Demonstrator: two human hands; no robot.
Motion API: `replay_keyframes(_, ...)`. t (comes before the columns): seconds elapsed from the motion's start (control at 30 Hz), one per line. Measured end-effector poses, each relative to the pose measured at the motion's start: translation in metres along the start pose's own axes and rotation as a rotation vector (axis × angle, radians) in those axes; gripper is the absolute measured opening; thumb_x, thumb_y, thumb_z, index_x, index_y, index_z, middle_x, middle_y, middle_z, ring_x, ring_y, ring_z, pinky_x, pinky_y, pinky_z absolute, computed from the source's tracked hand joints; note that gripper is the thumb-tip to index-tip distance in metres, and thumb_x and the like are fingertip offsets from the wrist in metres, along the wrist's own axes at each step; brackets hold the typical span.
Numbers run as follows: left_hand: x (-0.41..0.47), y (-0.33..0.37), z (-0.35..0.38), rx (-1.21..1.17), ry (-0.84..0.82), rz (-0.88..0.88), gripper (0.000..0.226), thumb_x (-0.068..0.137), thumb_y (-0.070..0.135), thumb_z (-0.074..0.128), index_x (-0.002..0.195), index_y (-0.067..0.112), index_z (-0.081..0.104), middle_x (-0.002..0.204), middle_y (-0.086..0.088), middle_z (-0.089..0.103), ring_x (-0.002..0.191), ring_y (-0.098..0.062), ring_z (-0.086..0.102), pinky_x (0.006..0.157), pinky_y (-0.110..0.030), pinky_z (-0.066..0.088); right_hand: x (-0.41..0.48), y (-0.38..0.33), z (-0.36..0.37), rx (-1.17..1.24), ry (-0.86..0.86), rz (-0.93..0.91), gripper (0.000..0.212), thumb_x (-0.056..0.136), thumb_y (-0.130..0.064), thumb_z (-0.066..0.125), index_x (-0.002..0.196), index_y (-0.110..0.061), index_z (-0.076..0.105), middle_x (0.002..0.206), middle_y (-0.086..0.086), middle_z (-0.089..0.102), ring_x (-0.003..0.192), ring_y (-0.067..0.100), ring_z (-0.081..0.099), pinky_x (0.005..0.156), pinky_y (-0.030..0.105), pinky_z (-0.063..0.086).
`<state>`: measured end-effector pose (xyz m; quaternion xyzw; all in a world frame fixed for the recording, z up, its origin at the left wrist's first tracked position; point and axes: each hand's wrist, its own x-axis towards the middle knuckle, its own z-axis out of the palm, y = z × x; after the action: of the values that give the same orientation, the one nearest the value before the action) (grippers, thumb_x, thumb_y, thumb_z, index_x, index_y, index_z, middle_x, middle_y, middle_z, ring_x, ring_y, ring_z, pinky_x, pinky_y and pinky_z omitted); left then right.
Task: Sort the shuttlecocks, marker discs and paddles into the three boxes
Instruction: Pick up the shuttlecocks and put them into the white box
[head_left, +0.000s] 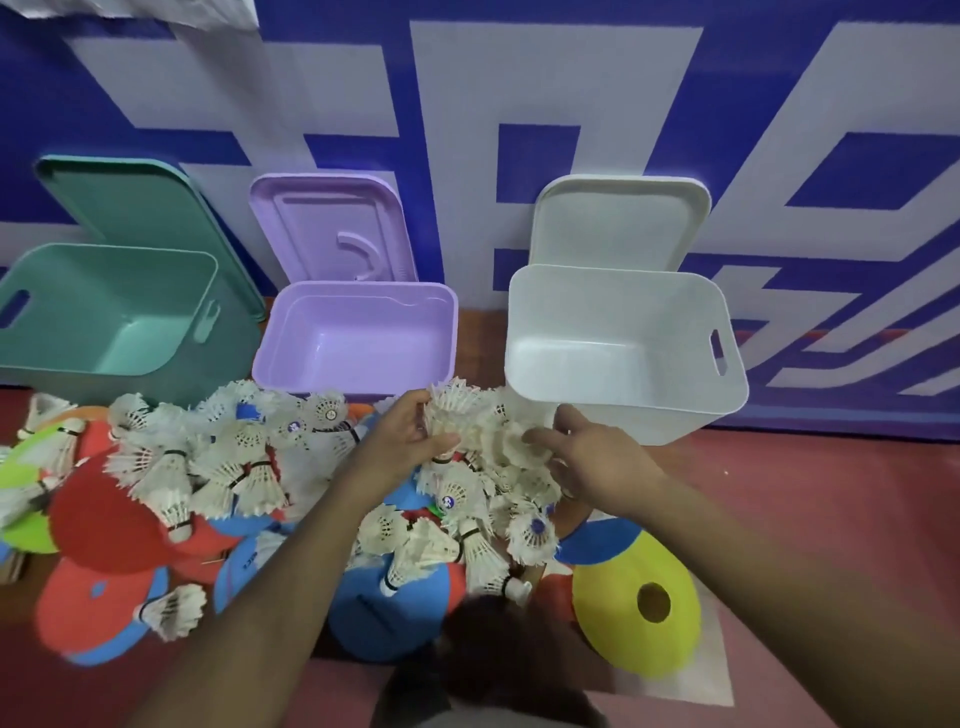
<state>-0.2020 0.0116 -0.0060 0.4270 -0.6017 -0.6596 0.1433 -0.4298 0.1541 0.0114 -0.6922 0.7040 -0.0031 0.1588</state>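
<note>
A heap of white feather shuttlecocks (228, 467) covers red, blue, green and yellow marker discs and paddles on the floor. My left hand (400, 441) grips a shuttlecock (454, 410) by its feathers, just in front of the purple box (358, 338). My right hand (592, 457) reaches into the pile next to it, its fingers curled round a bunch of shuttlecocks (511, 441) near the white box (623, 353). The green box (109, 312) stands at the left. All three boxes hold nothing.
Each box has its lid leaning on the blue-and-white wall behind: green (130, 202), purple (332, 228), white (618, 223). A yellow disc (634, 608) with a centre hole lies at the right front. A red disc (104, 519) lies at the left. Bare red floor shows at the right.
</note>
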Motion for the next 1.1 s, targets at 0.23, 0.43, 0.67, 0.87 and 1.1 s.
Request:
replay_keyframes(0.23,-0.014,-0.013,0.01,0.007,0.077,-0.036,0.086,0.052,0.06,0.087,0.127,0.036,0.052,0.136,-0.003,0.056,0.129,-0.024,0.048,0.108,-0.045,0.043,0.018,0.0,0.02,-0.201,0.074,-0.074,0.012,0.08,-0.009,0.063,0.091,-0.011,0.063,0.093,0.011,0.047,0.057,0.026,0.04,0.043,0.032,0.038)
replay_keyframes(0.43,-0.016,-0.009,0.01,0.046,0.14,0.006,0.068,0.061,0.053,0.086,0.12,0.049,0.052,0.134,0.006,0.056,0.12,-0.009,0.055,0.105,-0.042,0.045,0.0,0.004,0.004,0.228,0.351,-0.07,0.01,0.09,-0.025,0.062,0.091,-0.016,0.067,0.1,0.001,0.049,0.06,0.018,0.054,0.051,0.031,0.046)
replay_keyframes(0.67,-0.009,0.012,0.014,0.188,0.14,0.046,0.053,0.069,0.043,0.083,0.112,0.048,0.053,0.128,0.007,0.058,0.118,-0.011,0.054,0.101,-0.041,0.046,-0.005,-0.01,-0.061,0.946,0.577,0.054,0.01,0.094,-0.013,0.061,0.087,-0.02,0.064,0.089,-0.003,0.061,0.079,0.013,0.061,0.068,0.025,0.051)
replay_keyframes(0.87,0.005,0.044,0.035,0.247,-0.013,0.179,0.053,0.075,0.034,0.081,0.12,0.04,0.054,0.115,0.009,0.064,0.106,-0.015,0.062,0.095,-0.039,0.051,0.003,-0.014,-0.063,1.01,0.487,0.128,0.008,0.094,-0.019,0.062,0.087,-0.022,0.066,0.078,-0.015,0.064,0.071,0.007,0.059,0.064,0.025,0.049)
replay_keyframes(1.1,0.05,0.076,0.066,0.285,-0.078,0.287,0.059,0.075,0.023,0.083,0.122,0.031,0.048,0.112,0.004,0.063,0.1,-0.016,0.063,0.088,-0.031,0.054,0.008,0.038,-0.077,0.894,0.499,0.261,0.006,0.091,-0.019,0.065,0.088,-0.019,0.07,0.09,-0.01,0.067,0.085,0.0,0.06,0.073,0.01,0.043)
